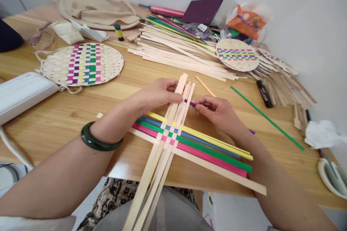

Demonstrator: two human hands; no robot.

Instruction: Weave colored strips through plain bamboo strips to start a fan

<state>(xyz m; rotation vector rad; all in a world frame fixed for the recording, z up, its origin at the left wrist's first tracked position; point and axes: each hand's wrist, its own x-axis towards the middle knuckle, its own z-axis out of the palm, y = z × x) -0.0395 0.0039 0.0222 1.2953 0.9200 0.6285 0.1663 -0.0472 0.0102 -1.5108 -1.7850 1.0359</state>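
Observation:
My left hand [159,95] pinches the upper ends of a bundle of pale lengthwise strips [145,191] between thumb and fingers. In my right hand [217,112], a narrow purple strip [189,103] is gripped; its tip passes among the pale strips, and its other end shows beyond my wrist. Below both hands, yellow [217,140], blue [208,144], green [214,154] and pink [211,160] strips cross the bundle, interlaced with it in a small checkered patch. A pale cross strip [217,169] lies nearest me. My left forearm covers part of their left ends.
Woven oval pieces lie at left [92,63] and back right [237,55]. Loose pale strips [173,52] are piled behind. A green strip [267,117], black marker [264,94] and scissors [332,177] are on the right. A white box [25,94] stands left.

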